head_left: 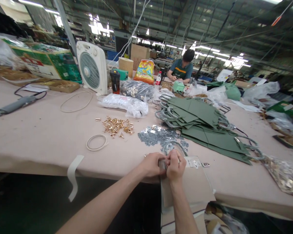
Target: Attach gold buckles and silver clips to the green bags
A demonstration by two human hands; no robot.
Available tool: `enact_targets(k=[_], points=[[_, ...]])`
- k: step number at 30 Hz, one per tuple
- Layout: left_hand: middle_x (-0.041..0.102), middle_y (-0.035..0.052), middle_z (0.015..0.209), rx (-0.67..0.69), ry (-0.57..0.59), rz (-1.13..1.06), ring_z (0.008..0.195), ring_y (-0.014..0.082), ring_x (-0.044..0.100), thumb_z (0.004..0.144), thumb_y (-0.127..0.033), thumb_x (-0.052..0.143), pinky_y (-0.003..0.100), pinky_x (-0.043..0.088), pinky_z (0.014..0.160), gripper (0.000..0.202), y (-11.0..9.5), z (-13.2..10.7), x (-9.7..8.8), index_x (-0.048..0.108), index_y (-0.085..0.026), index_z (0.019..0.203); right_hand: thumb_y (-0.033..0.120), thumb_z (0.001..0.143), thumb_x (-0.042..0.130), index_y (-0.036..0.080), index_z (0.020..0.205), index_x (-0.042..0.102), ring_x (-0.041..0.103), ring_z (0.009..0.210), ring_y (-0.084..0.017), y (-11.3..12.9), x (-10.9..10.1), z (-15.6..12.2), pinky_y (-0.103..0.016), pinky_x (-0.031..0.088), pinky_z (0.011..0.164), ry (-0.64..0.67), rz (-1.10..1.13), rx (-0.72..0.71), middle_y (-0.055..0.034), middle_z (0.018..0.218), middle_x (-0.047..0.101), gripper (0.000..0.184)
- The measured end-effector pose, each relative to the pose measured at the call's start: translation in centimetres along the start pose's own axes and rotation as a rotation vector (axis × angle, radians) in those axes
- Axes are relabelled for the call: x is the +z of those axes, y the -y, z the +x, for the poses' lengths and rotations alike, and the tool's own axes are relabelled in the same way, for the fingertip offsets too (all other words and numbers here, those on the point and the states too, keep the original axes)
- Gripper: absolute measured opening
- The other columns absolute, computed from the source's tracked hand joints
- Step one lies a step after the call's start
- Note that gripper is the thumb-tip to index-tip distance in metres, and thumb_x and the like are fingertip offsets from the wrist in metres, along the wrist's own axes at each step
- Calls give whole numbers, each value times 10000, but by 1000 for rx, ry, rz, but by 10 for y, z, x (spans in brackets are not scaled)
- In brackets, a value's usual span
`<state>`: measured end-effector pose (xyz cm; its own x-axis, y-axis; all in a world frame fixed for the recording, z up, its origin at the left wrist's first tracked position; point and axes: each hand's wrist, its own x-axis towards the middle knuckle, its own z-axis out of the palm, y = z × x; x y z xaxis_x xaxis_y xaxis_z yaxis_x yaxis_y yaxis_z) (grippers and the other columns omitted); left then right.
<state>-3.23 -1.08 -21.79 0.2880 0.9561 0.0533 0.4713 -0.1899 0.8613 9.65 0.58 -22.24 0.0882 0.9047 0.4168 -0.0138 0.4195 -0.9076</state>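
Note:
A beige flat panel [197, 183] with a dark edge lies over the table's front edge and hangs down. At its upper left corner, my left hand [154, 165] is closed with the fingers pinched around the panel's edge. Right beside it, my right hand [176, 165] is curled and pinching; whatever is between its fingertips is hidden. A grey-green cord handle [182, 147] loops up behind my hands. Near the panel's top right is a small metal buckle [205, 164]. Small silver metal plates [150, 136] lie heaped just beyond my hands, with gold metal fittings [117, 125] to their left.
Green panels with cord handles [197, 113] are stacked at right. A bag of metal parts [284, 175] lies at the right edge. Left are a tape roll [96, 143], a grey corded tool [17, 105] and a white fan [91, 68]. Another person [183, 68] works across the table.

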Motion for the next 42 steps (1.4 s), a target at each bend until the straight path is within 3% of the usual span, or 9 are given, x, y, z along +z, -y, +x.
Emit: enact_targets(k=[5, 9, 11, 20, 24, 29, 32, 37, 42], points=[[741, 4, 945, 42, -43, 70, 862, 206, 661, 706, -322, 813, 249, 470, 745, 283, 1, -4, 5, 754, -229, 967, 481, 999, 561, 204, 633, 513, 380, 416, -90, 7, -3, 9, -220, 299, 407, 21, 41, 94, 68, 484, 410, 461], [750, 48, 1065, 62, -50, 65, 977, 249, 682, 657, -450, 919, 292, 503, 858, 569, 9, -2, 11, 760, -230, 1157, 433, 993, 529, 210, 685, 504, 297, 358, -67, 16, -19, 18, -192, 265, 365, -100, 401, 160, 97, 485, 366, 380], [749, 72, 1113, 61, -66, 64, 1016, 264, 684, 648, -480, 933, 311, 507, 902, 677, 12, -2, 12, 738, -215, 1239, 411, 984, 533, 208, 696, 510, 288, 352, -60, 17, -23, 25, -182, 269, 361, -132, 462, 152, 100, 487, 370, 353], [737, 42, 1025, 110, -26, 107, 959, 245, 681, 694, -441, 913, 289, 494, 829, 493, 9, -2, 8, 755, -231, 1111, 506, 957, 600, 207, 716, 535, 308, 334, -67, -1, -2, 42, -184, 228, 332, 97, 258, 317, 107, 458, 365, 390], [734, 43, 1056, 99, -50, 86, 968, 246, 675, 678, -418, 921, 295, 494, 847, 488, 10, -2, 12, 748, -231, 1094, 512, 980, 567, 212, 702, 539, 337, 367, -85, 6, -4, 36, -213, 251, 364, 155, 145, 240, 91, 472, 378, 410], [725, 10, 965, 82, -60, 84, 878, 205, 663, 727, -345, 851, 262, 484, 793, 278, 10, -3, 11, 729, -223, 945, 442, 999, 556, 209, 623, 529, 425, 483, -114, 9, -9, 15, -242, 336, 459, 223, -61, 25, 44, 521, 438, 443], [728, 8, 986, 116, -30, 101, 919, 214, 665, 727, -361, 846, 264, 486, 817, 302, 9, -3, 9, 740, -238, 982, 404, 1012, 535, 216, 657, 516, 360, 415, -99, 12, -13, 9, -238, 283, 415, 135, 111, 54, 66, 501, 397, 402], [729, 67, 1084, 139, -26, 140, 1024, 275, 668, 618, -488, 927, 312, 499, 892, 625, 9, -2, 8, 735, -217, 1148, 334, 1003, 527, 217, 673, 516, 337, 393, -92, 31, -17, 9, -231, 274, 412, 67, 409, -26, 75, 499, 363, 351], [723, 19, 969, 179, -34, 118, 926, 216, 661, 709, -418, 860, 265, 484, 834, 343, 8, -3, 9, 729, -229, 964, 341, 998, 558, 221, 615, 459, 372, 434, -104, 22, -12, 1, -257, 291, 448, 146, 260, -33, 57, 511, 389, 413]])
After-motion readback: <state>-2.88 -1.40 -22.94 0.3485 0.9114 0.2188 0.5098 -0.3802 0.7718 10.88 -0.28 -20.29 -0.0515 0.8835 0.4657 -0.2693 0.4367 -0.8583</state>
